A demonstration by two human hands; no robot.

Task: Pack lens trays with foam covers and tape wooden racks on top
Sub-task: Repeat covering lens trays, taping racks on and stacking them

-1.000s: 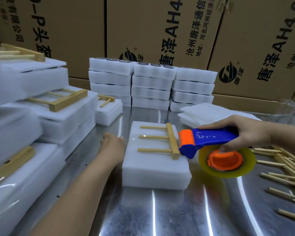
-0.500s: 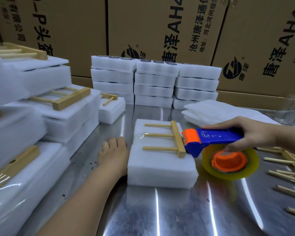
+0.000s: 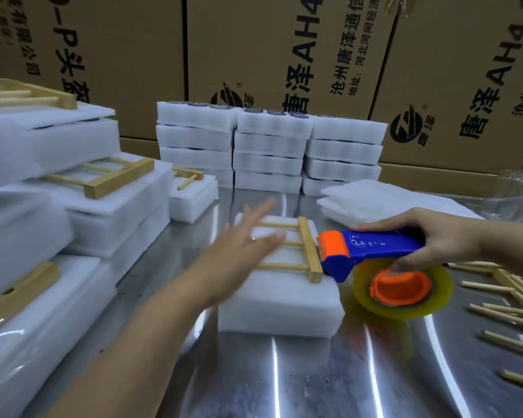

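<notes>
Steel table [image 3: 314, 372]: taping rack [image 3: 310, 251] onto tray [image 3: 278, 303].
Right hand [image 3: 429, 236] grips dispenser [image 3: 375, 245], nose at the rack to start tape; left hand [image 3: 242, 245], fingers spread, hovers over it, likely to steady.

Matt white foam tray [image 3: 280, 300] topped by pale bare wooden rack [image 3: 307, 250]; glossy blue-and-orange plastic tape dispenser [image 3: 372, 251] with shiny translucent tape roll [image 3: 405, 292]; reflective polished metal table [image 3: 314, 372]; matt printed cardboard boxes [image 3: 284, 55].

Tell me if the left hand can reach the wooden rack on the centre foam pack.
Probably yes: the left hand hovers open over the wooden rack, nothing between; the tape dispenser in the right hand sits only at its crossbar.
</notes>
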